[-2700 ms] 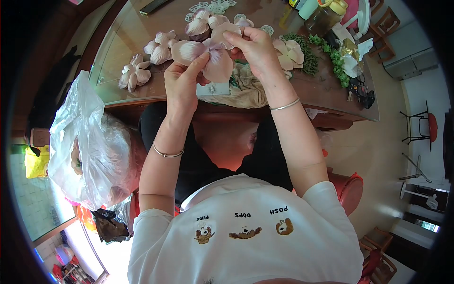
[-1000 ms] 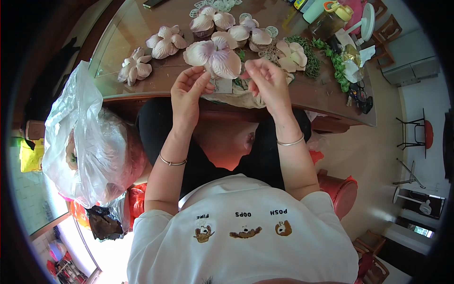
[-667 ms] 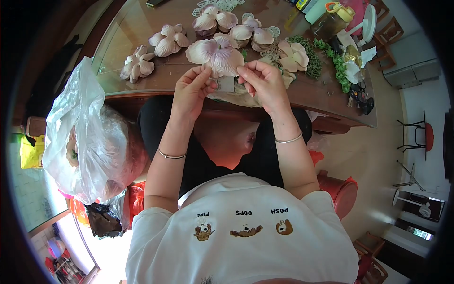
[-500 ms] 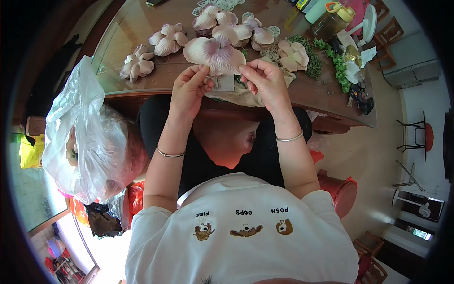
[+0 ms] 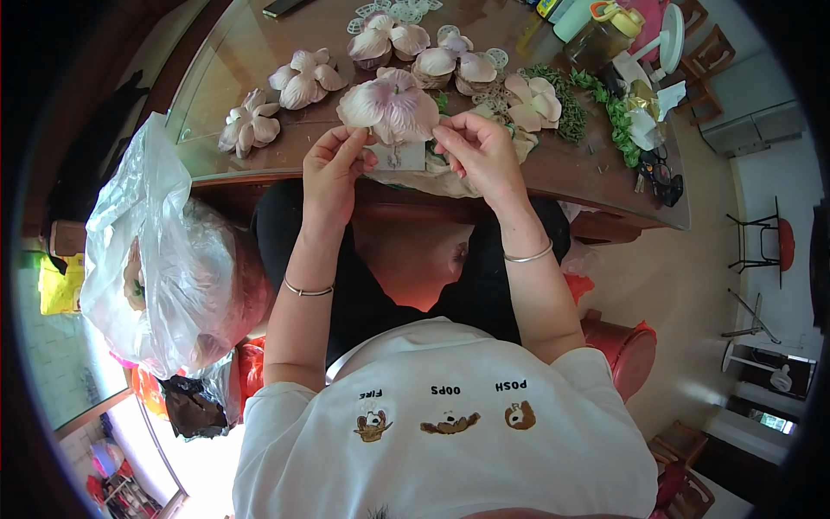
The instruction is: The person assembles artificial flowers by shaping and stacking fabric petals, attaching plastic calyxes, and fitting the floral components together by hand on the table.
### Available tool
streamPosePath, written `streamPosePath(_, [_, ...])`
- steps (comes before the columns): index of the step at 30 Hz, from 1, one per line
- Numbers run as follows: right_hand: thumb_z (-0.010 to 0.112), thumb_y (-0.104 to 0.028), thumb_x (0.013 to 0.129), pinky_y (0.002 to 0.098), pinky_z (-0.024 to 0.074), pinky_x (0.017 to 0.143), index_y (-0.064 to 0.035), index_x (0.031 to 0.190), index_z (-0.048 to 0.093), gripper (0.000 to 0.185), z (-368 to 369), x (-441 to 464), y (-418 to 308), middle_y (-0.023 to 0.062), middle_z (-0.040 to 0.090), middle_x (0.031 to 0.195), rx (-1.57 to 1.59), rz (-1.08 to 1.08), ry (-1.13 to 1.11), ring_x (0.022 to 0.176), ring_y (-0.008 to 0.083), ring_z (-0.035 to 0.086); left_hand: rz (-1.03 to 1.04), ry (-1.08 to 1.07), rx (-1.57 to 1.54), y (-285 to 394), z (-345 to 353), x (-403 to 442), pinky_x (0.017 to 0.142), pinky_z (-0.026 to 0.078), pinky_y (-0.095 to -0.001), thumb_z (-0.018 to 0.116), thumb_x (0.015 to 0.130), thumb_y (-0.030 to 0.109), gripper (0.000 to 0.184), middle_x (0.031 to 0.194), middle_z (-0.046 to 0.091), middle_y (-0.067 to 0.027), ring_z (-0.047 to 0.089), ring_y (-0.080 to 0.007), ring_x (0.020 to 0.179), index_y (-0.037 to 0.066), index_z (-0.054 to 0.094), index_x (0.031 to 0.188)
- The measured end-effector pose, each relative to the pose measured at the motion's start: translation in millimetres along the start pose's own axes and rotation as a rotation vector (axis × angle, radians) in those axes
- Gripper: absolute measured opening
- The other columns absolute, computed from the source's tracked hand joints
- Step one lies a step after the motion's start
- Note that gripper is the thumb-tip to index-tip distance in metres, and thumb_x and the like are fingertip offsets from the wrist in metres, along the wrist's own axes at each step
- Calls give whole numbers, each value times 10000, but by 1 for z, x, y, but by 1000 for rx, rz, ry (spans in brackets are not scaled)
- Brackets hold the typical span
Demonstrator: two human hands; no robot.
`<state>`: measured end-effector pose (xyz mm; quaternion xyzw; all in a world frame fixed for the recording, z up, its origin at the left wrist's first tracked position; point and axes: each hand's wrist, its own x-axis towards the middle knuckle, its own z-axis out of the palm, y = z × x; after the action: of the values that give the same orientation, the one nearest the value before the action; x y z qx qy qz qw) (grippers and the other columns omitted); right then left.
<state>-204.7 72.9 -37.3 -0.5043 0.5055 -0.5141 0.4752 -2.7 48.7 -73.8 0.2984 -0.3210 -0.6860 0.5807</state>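
Between my two hands is a large pale pink and lilac artificial flower [image 5: 393,108], held over the near edge of the table. My left hand [image 5: 335,169] pinches its left petal edge between thumb and fingers. On the other side, my right hand [image 5: 481,156] pinches the right petal edge. Beneath the flower lies a small white card-like square [image 5: 400,156], partly covered, on a greenish cloth [image 5: 432,182]. Stacks of similar petals [image 5: 387,40] stand just beyond, and a flat cream petal piece [image 5: 533,101] rests right of my right hand.
Two petal clusters [image 5: 306,78] sit at the table's left. Green garlands [image 5: 619,130], a lidded jar [image 5: 603,43] and eyeglasses [image 5: 661,176] lie at the right. A large clear plastic bag [image 5: 160,251] bulges beside my left leg, and a red bucket [image 5: 620,350] stands at right.
The flower has tilted and drawn slightly to the left, so its petals look more cupped. My left hand has shifted a little left and down; both hands still pinch its edges.
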Motion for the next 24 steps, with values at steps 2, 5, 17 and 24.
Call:
streamPosePath(2, [656,-79,856,186,358,473,-11,869,648,69,-5,-4,1,32,619,715,-150,-105,48,536,58,464,12,45,34,2,-3,-2,602,441,-186,637,900,86,125,859,633,-58,567,-96,652,-6,629,983])
streamPosePath(5, [664,-58,833,205,378,497,-12,881,650,69,-12,-17,-2,30,617,734,-363,-208,65,558,75,479,23,62,60,4,-9,-5,610,437,-185,633,902,92,125,864,634,-58,564,-94,656,-4,632,982])
streamPosePath(17, [704,-48,743,283,428,584,1,853,657,129,-35,-28,7,50,593,789,-741,-272,-53,618,165,524,100,120,200,5,-12,-11,612,432,-183,627,899,95,118,831,631,-51,545,-87,650,1,637,969])
streamPosePath(24, [741,-85,749,273,425,564,-21,862,671,148,-41,60,-11,28,608,688,-725,-456,147,591,153,529,216,128,360,29,-13,22,607,441,-180,629,894,93,109,790,627,-43,543,-83,656,4,641,957])
